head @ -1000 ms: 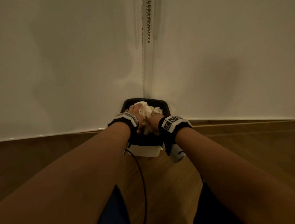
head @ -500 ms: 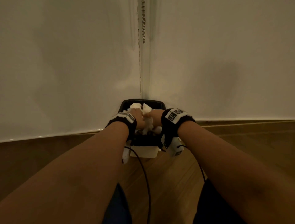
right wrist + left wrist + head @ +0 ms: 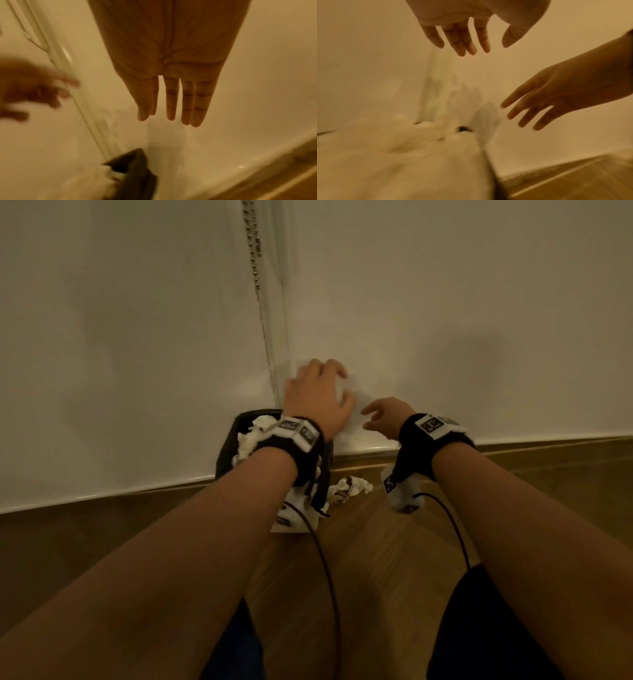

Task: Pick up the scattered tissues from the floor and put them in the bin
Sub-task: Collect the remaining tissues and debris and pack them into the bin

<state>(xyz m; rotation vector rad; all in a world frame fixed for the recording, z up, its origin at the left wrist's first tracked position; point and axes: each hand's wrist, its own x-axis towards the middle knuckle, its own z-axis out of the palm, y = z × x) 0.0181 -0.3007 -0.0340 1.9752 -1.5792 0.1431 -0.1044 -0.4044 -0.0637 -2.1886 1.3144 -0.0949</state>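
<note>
While both hands hang empty above it, left hand [image 3: 317, 395] and right hand [image 3: 388, 419] fingers straight, black plastic bin [image 3: 233, 446] full of crumpled white tissues [image 3: 251, 436], one more crumpled tissue [image 3: 352, 487] on wooden floor [image 3: 376, 559] (perhaps touching the bin).

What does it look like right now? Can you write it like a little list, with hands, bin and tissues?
left hand: open, fingers spread, raised above the bin, holding nothing
right hand: open, fingers straight, holding nothing
bin: black, stands against the white wall, heaped with tissues
tissues in bin: white, crumpled, piled up to the rim
tissue on floor: one crumpled piece lies on the wooden floor right of the bin
job: not done yet
</note>
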